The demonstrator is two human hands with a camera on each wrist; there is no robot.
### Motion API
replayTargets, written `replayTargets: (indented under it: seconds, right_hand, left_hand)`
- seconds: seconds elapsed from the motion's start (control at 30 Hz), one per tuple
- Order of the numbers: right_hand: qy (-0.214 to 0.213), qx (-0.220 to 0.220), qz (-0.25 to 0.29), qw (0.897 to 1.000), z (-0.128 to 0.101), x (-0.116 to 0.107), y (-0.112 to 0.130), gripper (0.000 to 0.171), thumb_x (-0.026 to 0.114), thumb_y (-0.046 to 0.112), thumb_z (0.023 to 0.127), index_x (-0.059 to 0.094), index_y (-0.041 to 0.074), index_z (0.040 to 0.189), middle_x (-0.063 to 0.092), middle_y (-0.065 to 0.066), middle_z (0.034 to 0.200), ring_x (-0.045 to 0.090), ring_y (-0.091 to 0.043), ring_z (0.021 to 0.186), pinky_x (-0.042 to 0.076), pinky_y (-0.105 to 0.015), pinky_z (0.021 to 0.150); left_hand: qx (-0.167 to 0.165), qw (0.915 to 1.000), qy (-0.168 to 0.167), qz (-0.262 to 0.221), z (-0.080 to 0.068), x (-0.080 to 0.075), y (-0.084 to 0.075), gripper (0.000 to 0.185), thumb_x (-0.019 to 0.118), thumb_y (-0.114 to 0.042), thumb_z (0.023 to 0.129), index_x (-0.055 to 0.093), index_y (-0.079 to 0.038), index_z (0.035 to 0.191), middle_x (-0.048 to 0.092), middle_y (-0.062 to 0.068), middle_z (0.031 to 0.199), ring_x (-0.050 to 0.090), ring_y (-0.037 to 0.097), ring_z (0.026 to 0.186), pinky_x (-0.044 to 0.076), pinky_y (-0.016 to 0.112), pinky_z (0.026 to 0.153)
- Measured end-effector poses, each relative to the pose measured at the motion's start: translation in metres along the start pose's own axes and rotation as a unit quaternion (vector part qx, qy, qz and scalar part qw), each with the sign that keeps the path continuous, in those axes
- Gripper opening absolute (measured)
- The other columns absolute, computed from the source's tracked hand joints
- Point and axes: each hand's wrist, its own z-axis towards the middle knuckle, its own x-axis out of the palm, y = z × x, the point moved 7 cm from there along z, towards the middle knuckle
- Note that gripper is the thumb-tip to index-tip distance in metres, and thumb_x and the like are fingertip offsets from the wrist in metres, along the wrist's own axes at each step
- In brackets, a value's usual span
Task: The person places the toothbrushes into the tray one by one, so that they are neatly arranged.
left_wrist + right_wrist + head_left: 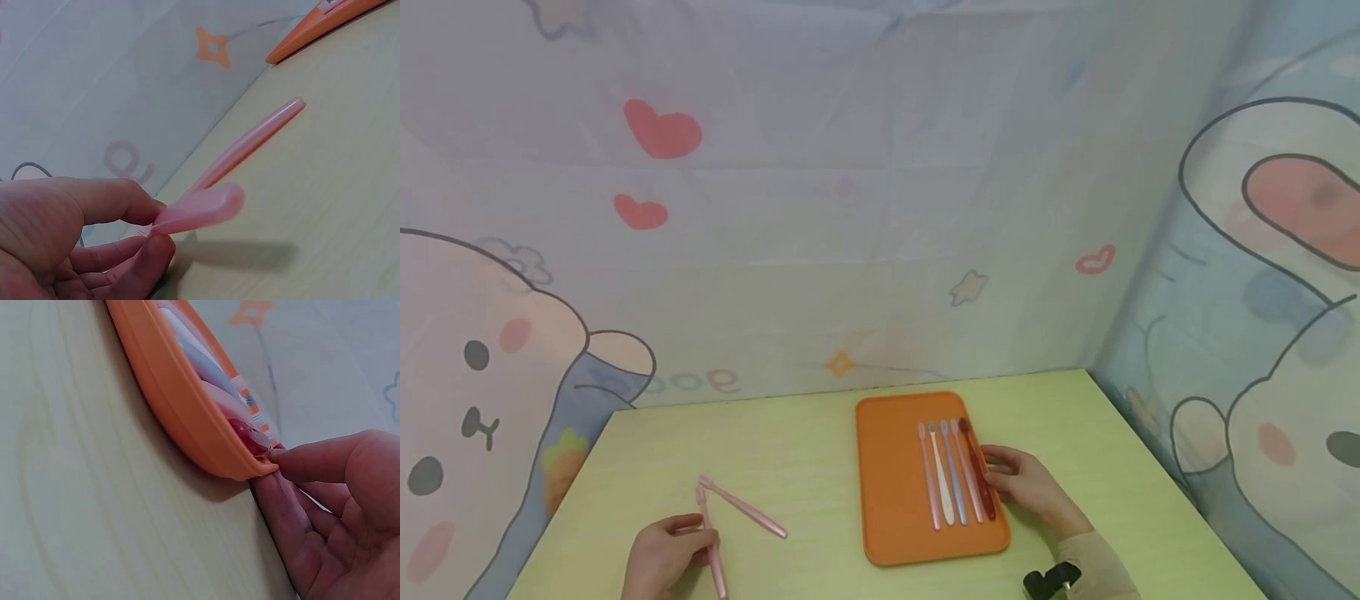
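Observation:
My left hand [666, 554] pinches a pink toothbrush [710, 542] near the table's front left; its handle end [200, 211] sticks out between thumb and fingers. A second pink toothbrush [747, 507] [250, 147] lies on the table just beyond it. An orange tray [891, 483] holds several toothbrushes side by side: pink, white, blue, pink and a dark red one [979, 475] at the right. My right hand [1026, 483] rests at the tray's right edge, its fingertips [284, 464] touching the rim [187, 412] beside the dark red toothbrush [247, 434].
The pale green table [805, 467] is closed in by cartoon-printed fabric walls at the back and on both sides. A black wrist strap [1048, 579] shows at the lower right.

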Motion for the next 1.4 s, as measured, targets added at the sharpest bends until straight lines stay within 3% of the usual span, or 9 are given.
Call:
replayTargets:
  seconds: [0.37, 0.7, 1.13, 1.4]
  right_hand:
    - [0.008, 0.0, -0.004, 1.0, -0.002, 0.001, -0.002, 0.055, 0.068, 0.002, 0.101, 0.051, -0.009, 0.152, 0.058, -0.03, 0.147, 0.066, -0.029, 0.12, 0.062, -0.034, 0.079]
    - [0.004, 0.006, -0.002, 1.0, -0.002, 0.001, -0.003, 0.054, 0.068, 0.001, 0.101, 0.052, -0.008, 0.152, 0.058, -0.029, 0.147, 0.066, -0.029, 0.12, 0.062, -0.032, 0.079]
    - [0.001, 0.006, -0.003, 1.0, -0.002, 0.001, 0.0, 0.054, 0.067, 0.0, 0.101, 0.051, -0.009, 0.152, 0.059, -0.029, 0.146, 0.067, -0.029, 0.119, 0.062, -0.034, 0.08]
    - [0.004, 0.005, 0.002, 1.0, -0.002, 0.001, 0.0, 0.054, 0.066, -0.001, 0.101, 0.051, -0.009, 0.152, 0.057, -0.031, 0.148, 0.065, -0.032, 0.122, 0.062, -0.034, 0.08]
  left_hand:
    - [0.012, 0.998, -0.005, -0.061, 0.001, 0.002, -0.003, 0.064, 0.081, -0.009, 0.091, 0.054, 0.012, 0.144, 0.078, 0.007, 0.093, 0.075, 0.018, 0.073, 0.061, 0.027, 0.066]
    - [0.025, 0.9914, -0.005, -0.128, 0.0, 0.011, -0.01, 0.06, 0.077, -0.002, 0.093, 0.052, 0.012, 0.146, 0.077, 0.005, 0.092, 0.074, 0.014, 0.076, 0.064, 0.028, 0.069]
    - [0.047, 0.989, 0.005, -0.14, 0.0, 0.026, -0.026, 0.056, 0.073, 0.002, 0.096, 0.052, 0.009, 0.148, 0.076, 0.006, 0.094, 0.073, 0.016, 0.078, 0.064, 0.029, 0.072]
    - [0.073, 0.9877, 0.03, -0.135, -0.003, 0.048, -0.044, 0.055, 0.075, 0.001, 0.095, 0.054, 0.009, 0.146, 0.075, 0.008, 0.095, 0.075, 0.021, 0.081, 0.064, 0.028, 0.074]
